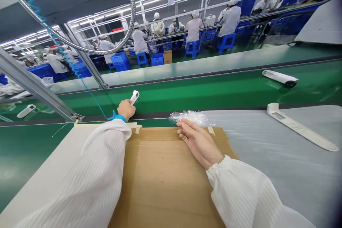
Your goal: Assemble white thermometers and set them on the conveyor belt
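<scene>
My left hand (127, 109) reaches out over the green belt (171, 91), its fingers closed on the near end of a slim white device (135, 95) with a small dark display. A blue wrist strap with a coiled cord circles that wrist. My right hand (199, 144) hovers at the far edge of the brown cardboard sheet (162, 178), holding nothing, fingers stretched out and close together. Just beyond its fingertips lies a crumpled heap of clear plastic film (191, 117).
Similar white devices rest on the belt at left (26, 111) and right (280, 78). A longer white piece with a display window (301, 126) lies on the grey sheet (256, 142). A metal post (82, 57) and flexible metal hose (130, 10) stand ahead. Several co-workers sit beyond.
</scene>
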Motion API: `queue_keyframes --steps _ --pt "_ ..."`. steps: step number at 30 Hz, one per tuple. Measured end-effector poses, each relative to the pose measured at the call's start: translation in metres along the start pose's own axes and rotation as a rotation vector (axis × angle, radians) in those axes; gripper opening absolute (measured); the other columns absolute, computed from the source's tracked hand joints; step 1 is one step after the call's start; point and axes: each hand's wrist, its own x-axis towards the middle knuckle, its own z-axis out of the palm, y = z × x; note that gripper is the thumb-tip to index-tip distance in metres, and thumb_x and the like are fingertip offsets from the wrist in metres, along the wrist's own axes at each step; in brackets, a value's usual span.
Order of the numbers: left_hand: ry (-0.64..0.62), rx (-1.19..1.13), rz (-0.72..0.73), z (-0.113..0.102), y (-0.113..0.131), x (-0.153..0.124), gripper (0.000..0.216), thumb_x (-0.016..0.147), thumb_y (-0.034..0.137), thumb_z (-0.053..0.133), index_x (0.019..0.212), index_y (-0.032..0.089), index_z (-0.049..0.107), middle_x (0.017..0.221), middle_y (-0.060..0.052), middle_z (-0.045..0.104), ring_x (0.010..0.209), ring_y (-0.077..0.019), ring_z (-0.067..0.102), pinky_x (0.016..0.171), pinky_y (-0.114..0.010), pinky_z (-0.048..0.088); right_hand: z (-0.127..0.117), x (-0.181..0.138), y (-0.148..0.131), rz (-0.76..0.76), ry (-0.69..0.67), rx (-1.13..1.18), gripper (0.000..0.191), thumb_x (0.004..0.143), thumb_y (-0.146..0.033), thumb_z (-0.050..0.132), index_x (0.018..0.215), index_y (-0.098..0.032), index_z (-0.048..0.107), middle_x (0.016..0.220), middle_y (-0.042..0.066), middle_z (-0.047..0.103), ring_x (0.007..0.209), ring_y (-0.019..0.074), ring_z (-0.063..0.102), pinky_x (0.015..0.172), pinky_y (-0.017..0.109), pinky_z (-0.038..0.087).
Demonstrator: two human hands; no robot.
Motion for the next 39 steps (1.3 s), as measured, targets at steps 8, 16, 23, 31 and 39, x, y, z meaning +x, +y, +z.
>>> queue_keyframes --steps 8,16,23,31,39 --pt "-0.091 -0.184 0.028 -0.006 0.014 -0.077 0.022 0.075 0.02 0.068 0.097 0.017 0.07 0.099 -0.009 0.071 0.096 -0.0242 0.067 0.089 -0.036 0.05 -0.004 0.006 0.003 -0.002 -0.036 0.006 0.031 0.071 -0.025 0.086 0.098 -0.018 0.072 0.102 0.005 0.073 0.079 0.0112 0.065 0.073 0.023 0.054" --pt "-0.182 -0.279 0.246 0.019 0.013 -0.172 0.012 0.081 0.024 0.058 0.085 0.018 0.067 0.096 -0.008 0.071 0.093 -0.0222 0.065 0.089 -0.038 0.049 -0.001 0.005 0.002 -0.016 -0.032 0.025 0.035 0.063 -0.017 0.086 0.094 -0.018 0.07 0.095 0.003 0.073 0.073 0.0108 0.064 0.069 0.025 0.051" --pt "-0.105 -0.121 0.566 0.034 0.004 -0.177 0.028 0.09 0.027 0.04 0.092 0.017 0.066 0.105 -0.011 0.069 0.103 -0.0269 0.061 0.098 -0.046 0.046 0.002 0.005 0.002 -0.015 -0.032 0.052 0.042 0.054 -0.018 0.087 0.092 -0.016 0.067 0.086 0.002 0.073 0.067 0.0101 0.062 0.068 0.026 0.046" --pt "0.002 -0.049 0.608 0.022 0.005 -0.173 0.031 0.087 0.035 0.043 0.086 0.019 0.07 0.113 -0.009 0.07 0.101 -0.0268 0.065 0.095 -0.043 0.051 0.002 0.006 0.003 -0.016 -0.053 0.067 0.042 0.053 -0.017 0.085 0.089 -0.016 0.064 0.083 0.001 0.073 0.064 0.0098 0.062 0.067 0.026 0.044" --pt "0.006 -0.026 0.618 0.022 0.009 -0.176 0.034 0.087 0.037 0.041 0.085 0.02 0.071 0.112 -0.007 0.071 0.096 -0.0247 0.067 0.091 -0.04 0.053 0.005 0.003 0.002 -0.022 -0.044 0.063 0.044 0.052 -0.016 0.084 0.091 -0.015 0.064 0.083 0.002 0.072 0.064 0.01 0.062 0.067 0.027 0.043"
